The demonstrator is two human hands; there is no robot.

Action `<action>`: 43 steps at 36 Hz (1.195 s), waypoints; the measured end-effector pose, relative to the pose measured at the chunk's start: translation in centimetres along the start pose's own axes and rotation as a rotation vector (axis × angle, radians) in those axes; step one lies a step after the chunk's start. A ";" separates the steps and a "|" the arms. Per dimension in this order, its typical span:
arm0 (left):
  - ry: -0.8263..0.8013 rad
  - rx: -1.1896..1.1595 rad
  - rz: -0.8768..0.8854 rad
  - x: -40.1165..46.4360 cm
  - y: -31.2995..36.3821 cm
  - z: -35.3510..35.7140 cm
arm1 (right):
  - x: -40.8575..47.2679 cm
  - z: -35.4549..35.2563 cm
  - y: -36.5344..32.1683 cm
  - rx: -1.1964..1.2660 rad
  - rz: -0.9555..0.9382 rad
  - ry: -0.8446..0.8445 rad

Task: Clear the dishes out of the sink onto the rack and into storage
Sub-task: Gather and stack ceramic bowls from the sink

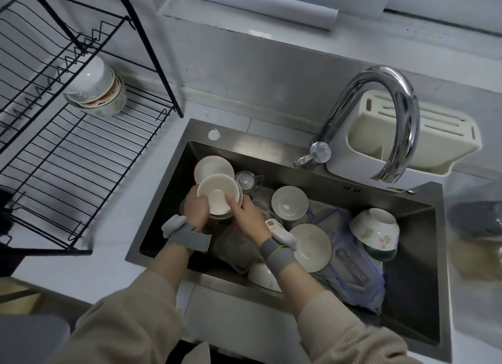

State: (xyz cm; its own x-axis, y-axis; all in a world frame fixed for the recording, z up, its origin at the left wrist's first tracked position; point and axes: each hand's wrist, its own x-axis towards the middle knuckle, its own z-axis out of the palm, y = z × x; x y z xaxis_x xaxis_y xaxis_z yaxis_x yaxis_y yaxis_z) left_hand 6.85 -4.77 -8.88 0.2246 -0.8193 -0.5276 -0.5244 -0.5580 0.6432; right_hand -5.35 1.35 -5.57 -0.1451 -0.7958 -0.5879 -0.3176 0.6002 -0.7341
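Observation:
Both my hands are down in the steel sink [423,295], at its left end. My left hand [196,209] grips the left rim of a stack of white bowls [217,194]. On the right rim, my right hand [244,213] holds the same stack, its thumb inside the top bowl. A white plate [213,166] leans just behind the stack. Further right in the sink lie a white bowl [289,203], a dark-rimmed plate [312,247], a flowered bowl [376,232] tipped on its side and a clear plastic lid [355,271]. The black wire rack [68,160] stands on the counter to the left.
Nested bowls [97,89] lie tilted on the rack's lower shelf. A chrome tap [391,114] arches over the sink's back right. Behind it sits a cream knife holder [440,135]. A glass jar [245,180] stands behind the stack. Another white bowl [262,278] lies at the sink's front wall.

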 end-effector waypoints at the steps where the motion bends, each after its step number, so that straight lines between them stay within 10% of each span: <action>1: 0.012 0.009 0.006 0.4 0.3 0.2 | 0.5 0.1 -0.4 -0.025 -0.009 0.010; 15: 0.373 0.331 0.198 6.6 1.8 2.0 | 7.5 1.5 -3.9 -0.151 0.122 0.085; 43: 0.151 0.221 -0.085 7.8 1.8 1.8 | 9.9 0.7 -2.1 -0.255 -0.027 0.206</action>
State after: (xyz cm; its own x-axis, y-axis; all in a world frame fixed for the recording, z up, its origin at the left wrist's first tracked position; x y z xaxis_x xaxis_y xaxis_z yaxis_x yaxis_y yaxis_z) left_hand 6.23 -11.95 -12.85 0.3862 -0.7906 -0.4751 -0.6610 -0.5965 0.4553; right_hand -5.44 -7.67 -10.11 -0.3113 -0.8265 -0.4691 -0.5448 0.5597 -0.6245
